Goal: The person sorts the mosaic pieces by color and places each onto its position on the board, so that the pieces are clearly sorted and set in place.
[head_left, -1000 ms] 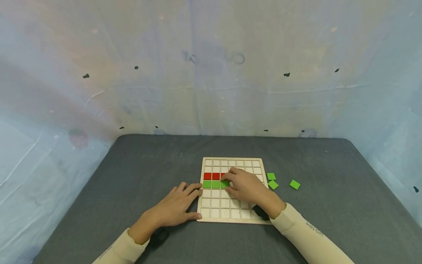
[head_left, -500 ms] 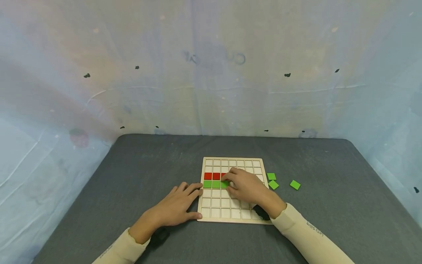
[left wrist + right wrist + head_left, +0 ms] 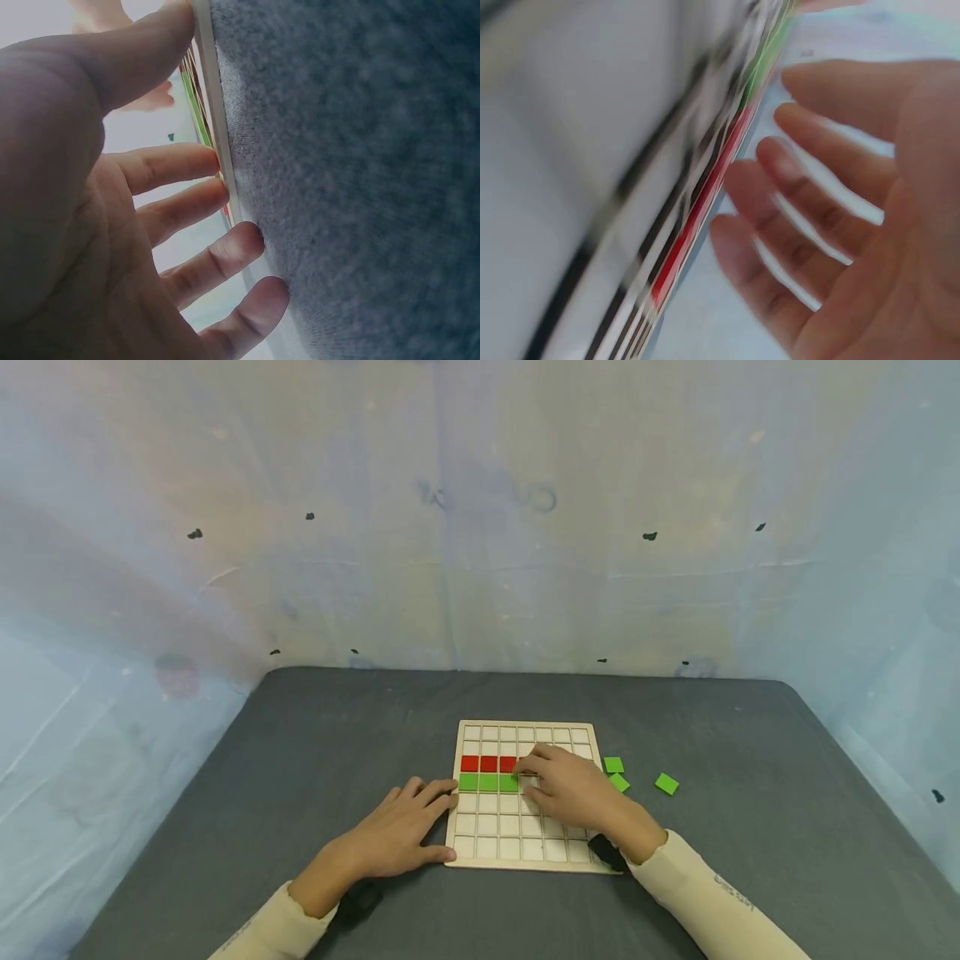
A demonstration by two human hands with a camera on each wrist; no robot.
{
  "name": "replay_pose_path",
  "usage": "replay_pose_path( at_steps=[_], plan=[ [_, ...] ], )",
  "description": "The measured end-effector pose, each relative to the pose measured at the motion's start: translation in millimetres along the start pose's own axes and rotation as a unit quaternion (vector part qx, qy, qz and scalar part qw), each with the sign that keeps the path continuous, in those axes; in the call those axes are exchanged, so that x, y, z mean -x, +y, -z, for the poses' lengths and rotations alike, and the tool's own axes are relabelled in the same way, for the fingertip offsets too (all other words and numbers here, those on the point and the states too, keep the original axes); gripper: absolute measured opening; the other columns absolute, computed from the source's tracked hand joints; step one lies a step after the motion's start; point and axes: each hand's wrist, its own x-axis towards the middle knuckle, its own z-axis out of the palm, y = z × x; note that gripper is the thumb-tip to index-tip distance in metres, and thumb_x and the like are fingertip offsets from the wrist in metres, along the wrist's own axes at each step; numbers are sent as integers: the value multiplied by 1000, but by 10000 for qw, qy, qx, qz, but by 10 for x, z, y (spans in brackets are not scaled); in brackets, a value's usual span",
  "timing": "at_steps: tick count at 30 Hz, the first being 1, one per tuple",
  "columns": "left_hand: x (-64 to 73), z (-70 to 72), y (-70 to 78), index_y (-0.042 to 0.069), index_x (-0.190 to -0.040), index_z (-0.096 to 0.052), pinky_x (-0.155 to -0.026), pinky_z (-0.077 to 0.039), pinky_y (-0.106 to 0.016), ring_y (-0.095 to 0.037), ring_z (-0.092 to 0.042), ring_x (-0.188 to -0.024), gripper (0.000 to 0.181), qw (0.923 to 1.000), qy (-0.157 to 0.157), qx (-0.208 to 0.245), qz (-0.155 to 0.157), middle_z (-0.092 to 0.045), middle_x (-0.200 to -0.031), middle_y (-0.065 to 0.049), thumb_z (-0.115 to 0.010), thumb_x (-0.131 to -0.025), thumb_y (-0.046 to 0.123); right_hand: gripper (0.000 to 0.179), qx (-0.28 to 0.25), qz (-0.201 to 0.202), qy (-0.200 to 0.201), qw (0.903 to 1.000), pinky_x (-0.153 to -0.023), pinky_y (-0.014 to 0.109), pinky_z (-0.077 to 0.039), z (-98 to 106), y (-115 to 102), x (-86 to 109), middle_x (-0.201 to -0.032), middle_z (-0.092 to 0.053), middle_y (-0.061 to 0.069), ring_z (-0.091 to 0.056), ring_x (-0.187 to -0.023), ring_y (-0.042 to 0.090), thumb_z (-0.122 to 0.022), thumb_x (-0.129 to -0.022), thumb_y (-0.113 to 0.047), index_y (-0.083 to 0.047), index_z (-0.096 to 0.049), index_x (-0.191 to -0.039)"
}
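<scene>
A wooden grid board (image 3: 525, 865) lies on the dark table. One of its rows holds several red tiles (image 3: 488, 764), partly behind my right fingers. Directly below, the row of green tiles (image 3: 487, 782) starts at the left rim. My right hand (image 3: 573, 789) hovers over the board, its fingertips just right of the last green tile. In the right wrist view the fingers (image 3: 757, 195) are apart, with nothing between them. With fairly straight fingers, my left hand (image 3: 397, 831) touches the board's left edge; the left wrist view shows the thumb (image 3: 150, 56) and fingertips along that edge.
Loose green tiles lie right of the board: one close to its edge (image 3: 613, 765), another partly behind the hand, a third farther out (image 3: 667, 784). A black device (image 3: 606, 853) sits under the right wrist. Behind the table (image 3: 360, 710) hangs a pale sheet (image 3: 480, 527).
My right hand has moved slightly right, off the third green tile, uncovering more of it and of the red row. The left hand stays at the board's edge.
</scene>
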Motion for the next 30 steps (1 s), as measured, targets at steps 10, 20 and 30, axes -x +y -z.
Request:
replay_pose_path(
  at_steps=[10,20,30],
  plan=[
    [-44,5,11,18,-150,-45,-101,-37,-55,-26,-38,-132,70,9999,21,-81,-86,-32,-160,-1,-63,-93,54,22,653,-152,454,9967,-69,28,-49,224,526,558,-107,-64,-5,-59,-88,8,-73,-91,-22,-23,-71,-113],
    [-61,-1,13,20,-149,-46,-103,-37,-57,-27,-39,-134,70,10000,8,-46,-15,-33,-160,-1,-64,-91,55,32,1162,-302,496,9915,-78,41,-51,417,1115,1077,-113,-62,0,-59,-98,18,-78,-87,-22,-19,-70,-117],
    [-59,11,17,20,-149,-46,-101,-38,-57,-27,-39,-133,70,9999,21,-104,-36,-33,-160,0,-63,-91,55,40,1017,-1047,50,9893,-85,51,-50,459,1209,1223,-122,-61,10,-59,-108,30,-69,-94,-31,-11,-64,-128]
  ],
)
